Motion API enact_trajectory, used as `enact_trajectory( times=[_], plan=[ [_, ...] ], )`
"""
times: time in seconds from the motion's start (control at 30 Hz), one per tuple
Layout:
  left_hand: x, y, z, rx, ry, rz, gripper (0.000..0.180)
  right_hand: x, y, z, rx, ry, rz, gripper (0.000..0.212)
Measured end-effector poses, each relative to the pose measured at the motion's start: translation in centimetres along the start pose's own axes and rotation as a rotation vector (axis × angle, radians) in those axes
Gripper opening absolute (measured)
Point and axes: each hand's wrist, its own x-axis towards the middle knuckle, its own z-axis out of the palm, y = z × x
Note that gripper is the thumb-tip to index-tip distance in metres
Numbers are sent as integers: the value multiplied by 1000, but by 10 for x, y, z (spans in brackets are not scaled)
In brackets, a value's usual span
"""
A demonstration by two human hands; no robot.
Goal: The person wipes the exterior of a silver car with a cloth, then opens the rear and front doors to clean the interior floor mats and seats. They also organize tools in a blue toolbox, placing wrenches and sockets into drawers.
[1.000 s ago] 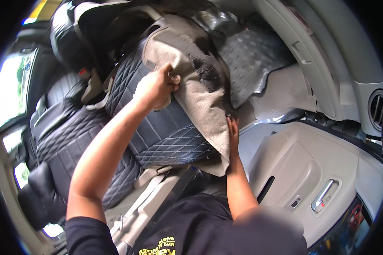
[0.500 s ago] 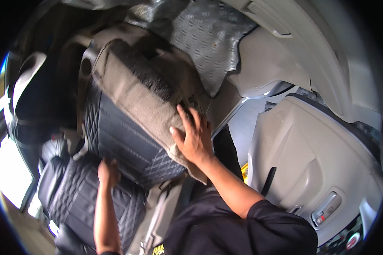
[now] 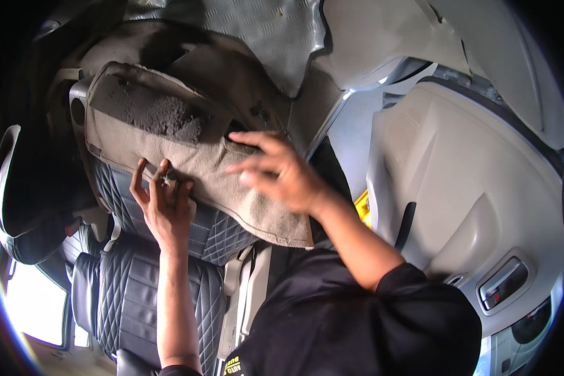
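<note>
A beige carpet mat (image 3: pixel 188 160) lies across a black quilted seat cushion (image 3: pixel 207 232), with a dark rough patch (image 3: pixel 163 116) along its upper part. My left hand (image 3: pixel 168 210) rests at the mat's near edge, fingers bent and apart, their tips on the carpet. A small shiny spot shows between those fingers; I cannot make out what it is. Over the mat's right part is my right hand (image 3: pixel 285 172), its fingers stretched out and partly blurred. They reach toward a dark opening (image 3: pixel 237 128) in the mat. Whether they touch it I cannot tell.
A black quilted seat back (image 3: pixel 150 288) lies at the lower left. The beige car door (image 3: pixel 451 200) stands open on the right. Grey patterned flooring (image 3: pixel 257 31) lies at the far side, and a beige seat-side trim (image 3: pixel 247 294) runs near my body.
My left hand has risen from the black seat to the mat's near edge. The right hand has lifted from the mat's surface and spread its fingers. The whole view has shifted.
</note>
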Motion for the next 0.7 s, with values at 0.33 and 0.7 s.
enact_trajectory(
  times=[0.33,0.7],
  plan=[
    [-19,-7,11,-238,12,-317,53,-45,203,-19,494,1,1023,40],
    [-12,-32,-3,-824,-19,-494,26,-58,132,-25,-346,321,585,21]
  ],
)
